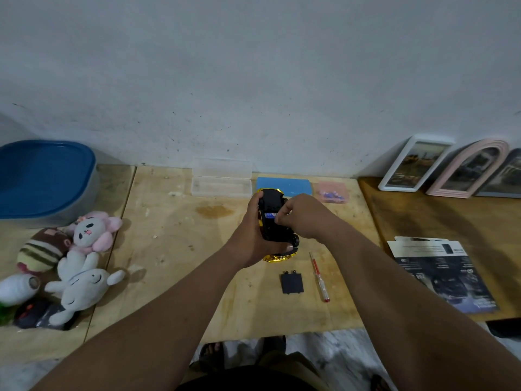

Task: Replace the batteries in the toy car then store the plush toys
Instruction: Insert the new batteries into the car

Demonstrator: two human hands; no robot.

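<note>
My left hand (251,235) grips a gold toy car (275,221) turned belly-up above the wooden table, its black underside facing me. A blue battery (271,215) shows in the open compartment, and the fingertips of my right hand (298,215) pinch at it. The black battery cover (292,283) lies on the table just below the car, with a red-handled screwdriver (319,277) beside it. Several plush toys (81,263) lie heaped at the left, among them a pink-eared one (93,230) and a white bunny (84,286).
A blue-lidded grey bin (45,182) stands at the back left. By the wall sit an open clear case (221,179), a blue case (284,184) and a pink case (332,191) holding batteries. Picture frames (414,165) and a printed box (442,272) occupy the right table.
</note>
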